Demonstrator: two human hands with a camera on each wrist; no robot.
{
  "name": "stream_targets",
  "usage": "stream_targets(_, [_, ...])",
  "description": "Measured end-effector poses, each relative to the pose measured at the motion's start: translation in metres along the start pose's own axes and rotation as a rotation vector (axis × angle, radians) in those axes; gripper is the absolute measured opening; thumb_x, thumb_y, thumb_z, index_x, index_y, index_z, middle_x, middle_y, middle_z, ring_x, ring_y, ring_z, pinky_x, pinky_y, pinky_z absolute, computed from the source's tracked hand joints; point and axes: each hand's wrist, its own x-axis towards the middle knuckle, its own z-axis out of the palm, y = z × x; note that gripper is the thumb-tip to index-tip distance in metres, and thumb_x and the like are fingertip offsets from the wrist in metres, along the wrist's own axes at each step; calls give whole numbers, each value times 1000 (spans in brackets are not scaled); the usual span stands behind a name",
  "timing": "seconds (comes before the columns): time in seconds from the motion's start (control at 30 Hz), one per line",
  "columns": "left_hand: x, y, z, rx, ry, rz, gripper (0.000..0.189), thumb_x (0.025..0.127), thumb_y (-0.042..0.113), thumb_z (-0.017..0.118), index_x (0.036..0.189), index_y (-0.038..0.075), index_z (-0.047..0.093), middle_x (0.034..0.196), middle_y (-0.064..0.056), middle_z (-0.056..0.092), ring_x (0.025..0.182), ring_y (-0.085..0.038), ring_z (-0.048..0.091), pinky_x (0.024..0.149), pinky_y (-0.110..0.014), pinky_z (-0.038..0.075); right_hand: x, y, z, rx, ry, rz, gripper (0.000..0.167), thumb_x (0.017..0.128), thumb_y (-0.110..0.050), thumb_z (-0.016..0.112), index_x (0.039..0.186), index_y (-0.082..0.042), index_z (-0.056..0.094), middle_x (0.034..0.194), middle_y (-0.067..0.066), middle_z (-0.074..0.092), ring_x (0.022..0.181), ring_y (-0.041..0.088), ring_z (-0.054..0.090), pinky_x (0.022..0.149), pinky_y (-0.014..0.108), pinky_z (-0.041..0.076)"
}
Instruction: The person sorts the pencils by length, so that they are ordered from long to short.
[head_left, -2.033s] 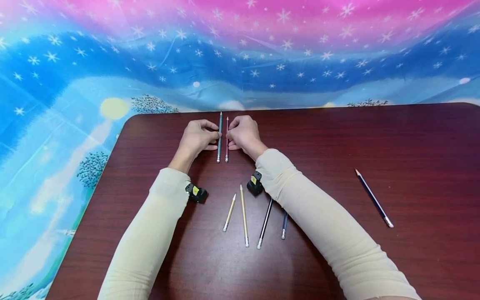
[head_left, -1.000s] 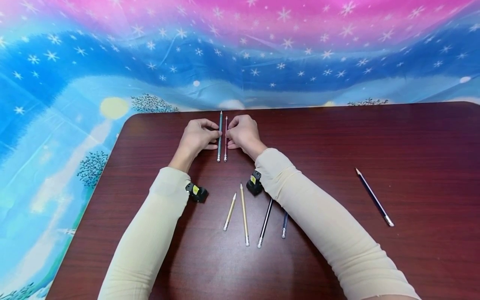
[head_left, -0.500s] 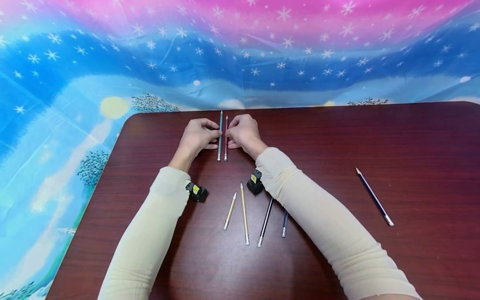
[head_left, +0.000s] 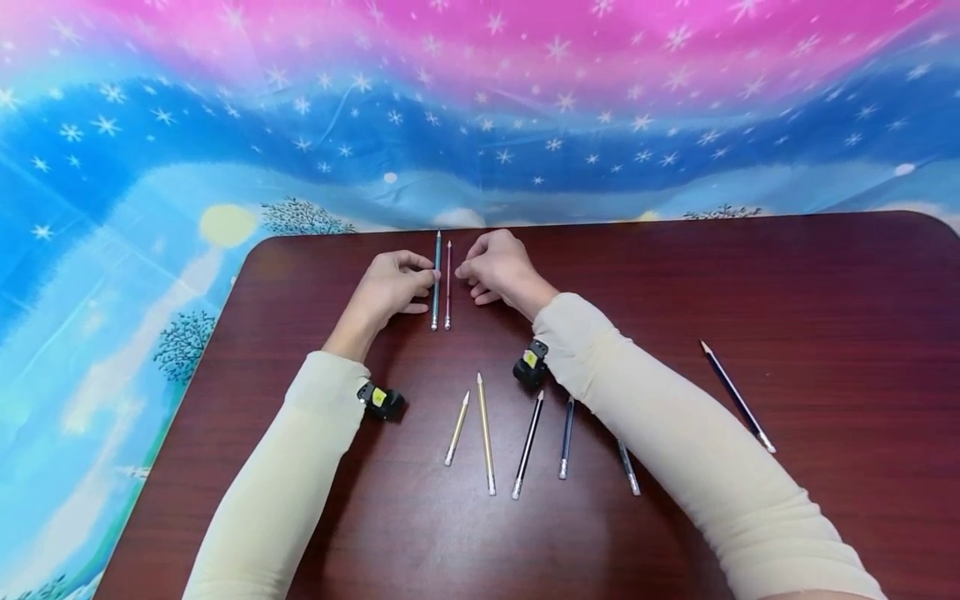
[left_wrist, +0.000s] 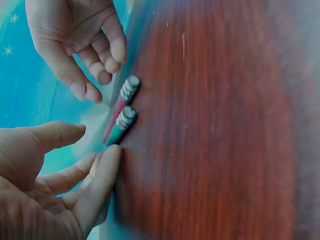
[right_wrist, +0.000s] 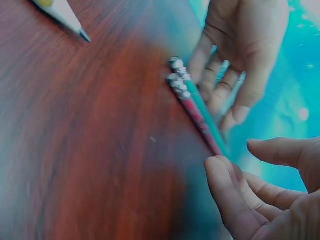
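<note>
We're starting at the left, where a pink-and-blue snowflake cloth (head_left: 82, 183) is hanging beyond the tabletop (head_left: 292, 287). Moving right, we're following a cream sleeve (head_left: 285, 475) to a black wrist camera (head_left: 382, 402), and the left hand (head_left: 386, 287) is lying just past it, its fingers relaxed and its thumb tip touching the teal pencil (head_left: 436, 300). That pencil is lying directly to the hand's right, pointing away from us, its tip reaching the far edge. Just beside it, the red pencil (head_left: 448, 292) is running almost parallel, its tip stopping a little short of its neighbour's, a narrow gap showing between the two.

Nearer to us, a short gold pencil (head_left: 457, 429) and a longer gold pencil (head_left: 486, 433) are lying tips away. Beyond them, the right hand (head_left: 504, 268) is hovering just right of the red pencil, a small gap showing, its fingers loosely bent. Continuing right, we're passing a black pencil (head_left: 528, 446), a dark blue pencil (head_left: 567, 442) and another pencil (head_left: 629, 468) partly hiding under the right sleeve (head_left: 675, 450). Well apart, a dark pencil (head_left: 731, 383) is slanting at the far right.
</note>
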Motion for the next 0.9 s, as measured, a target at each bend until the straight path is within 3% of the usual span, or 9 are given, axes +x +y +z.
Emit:
stream_targets(0.27, [-24, 0, -2, 30, -17, 47, 38, 105, 22, 62, 137, 3, 57, 130, -19, 64, 116, -33, 66, 95, -45, 63, -28, 4, -33, -15, -23, -16, 15, 96, -8, 74, 107, -3, 66, 104, 22, 71, 64, 19, 65, 64, 36, 66])
stream_targets(0.57, [-52, -5, -1, 23, -50, 92, 37, 106, 23, 60, 136, 2, 58, 129, -19, 67, 110, -31, 66, 93, -42, 64, -61, 34, -76, -65, -48, -40, 26, 97, -9, 72, 117, 3, 61, 87, 11, 73, 67, 18, 66, 65, 37, 66])
stream_targets(0.73, [-63, -11, 4, 5, -71, 99, 35, 105, 23, 61, 133, 2, 59, 120, -17, 68, 105, -28, 66, 89, -39, 65, -81, 49, -99, -91, -42, -38, 32, 99, -14, 70, 124, 4, 60, 98, 11, 77, 73, 18, 70, 68, 36, 66])
stream_targets(0.9, [-77, -21, 7, 1, -96, 86, 34, 105, 23, 61, 132, 3, 60, 124, -18, 70, 105, -29, 69, 87, -38, 65, -97, 61, -115, -87, -36, -27, 37, 99, -13, 70, 128, 5, 58, 101, 7, 78, 76, 18, 72, 69, 34, 66])
